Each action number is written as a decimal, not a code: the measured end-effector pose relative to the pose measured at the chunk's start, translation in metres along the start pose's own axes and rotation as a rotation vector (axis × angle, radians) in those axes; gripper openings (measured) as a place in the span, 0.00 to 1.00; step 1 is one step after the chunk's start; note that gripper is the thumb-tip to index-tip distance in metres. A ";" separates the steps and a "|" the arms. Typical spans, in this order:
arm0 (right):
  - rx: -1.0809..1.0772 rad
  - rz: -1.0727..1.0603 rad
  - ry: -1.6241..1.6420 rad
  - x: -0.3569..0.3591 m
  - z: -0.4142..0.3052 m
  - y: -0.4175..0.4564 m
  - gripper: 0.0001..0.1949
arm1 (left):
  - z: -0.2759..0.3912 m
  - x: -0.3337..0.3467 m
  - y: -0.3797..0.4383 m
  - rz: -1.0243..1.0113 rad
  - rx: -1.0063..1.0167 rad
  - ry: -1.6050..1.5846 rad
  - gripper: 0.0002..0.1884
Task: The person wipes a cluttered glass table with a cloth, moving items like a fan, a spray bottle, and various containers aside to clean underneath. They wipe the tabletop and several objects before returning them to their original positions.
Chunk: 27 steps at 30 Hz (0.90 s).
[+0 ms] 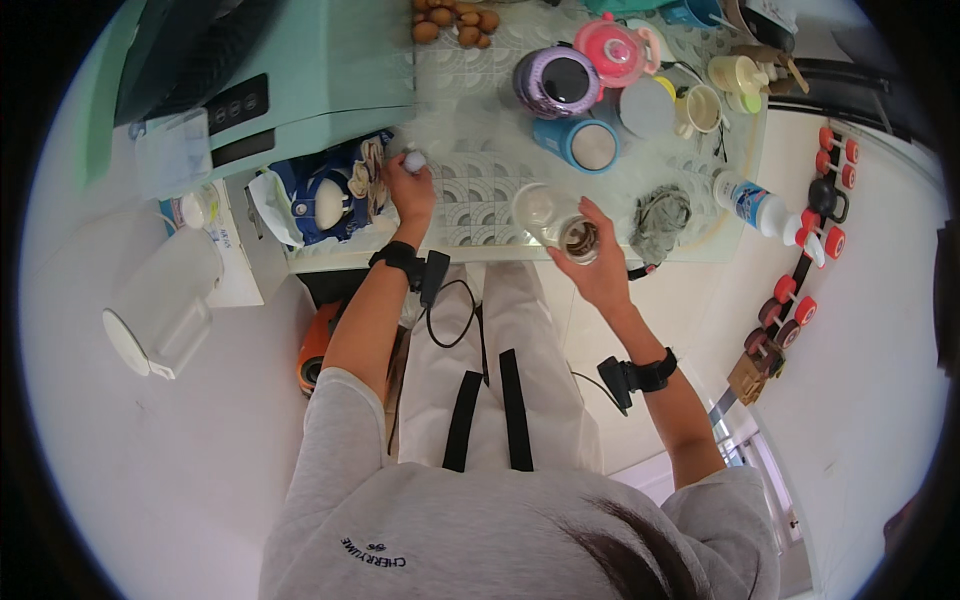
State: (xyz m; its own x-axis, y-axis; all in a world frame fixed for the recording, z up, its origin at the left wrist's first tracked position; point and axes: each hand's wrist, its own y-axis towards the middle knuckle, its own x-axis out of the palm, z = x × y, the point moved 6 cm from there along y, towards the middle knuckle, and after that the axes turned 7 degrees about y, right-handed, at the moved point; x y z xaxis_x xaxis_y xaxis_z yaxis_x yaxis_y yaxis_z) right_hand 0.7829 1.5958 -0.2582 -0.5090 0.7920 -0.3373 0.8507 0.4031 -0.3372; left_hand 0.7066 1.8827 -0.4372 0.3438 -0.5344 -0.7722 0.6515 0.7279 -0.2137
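My right hand (600, 262) has its thumb and fingers around a clear bottle or jar (538, 208), above the front part of the patterned tabletop (469, 214). Its ringed round end (580, 238) faces up towards me, beside my palm. Farther left, my left hand (411, 199) pinches a small, pale round object (414, 161), perhaps a cap, at the fingertips. A blue bag or case with cloth and white items (330, 202) lies just left of that hand. To the right of the clear vessel sits a crumpled grey-green cloth (661, 221).
A pale green appliance (322, 75) takes up the back left. Several eggs (454, 21) lie at the back. A purple-rimmed vessel (556, 81), a pink kettle (616, 51), a blue cylinder (581, 144) and a cream mug (699, 111) crowd the back right. A white bottle (756, 206) stands near the right edge.
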 end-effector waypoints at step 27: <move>-0.192 0.027 -0.240 0.161 -0.069 0.134 0.36 | 0.049 -0.030 -0.027 -0.173 0.000 -0.166 0.38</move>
State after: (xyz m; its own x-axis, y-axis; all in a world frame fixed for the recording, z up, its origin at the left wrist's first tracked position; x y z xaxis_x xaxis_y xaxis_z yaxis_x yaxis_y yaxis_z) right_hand 0.8241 1.8091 -0.2975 -0.4832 0.6816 -0.5494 0.8618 0.4809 -0.1614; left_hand 0.7117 1.8585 -0.3789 0.3334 -0.7141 -0.6155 0.7105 0.6195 -0.3338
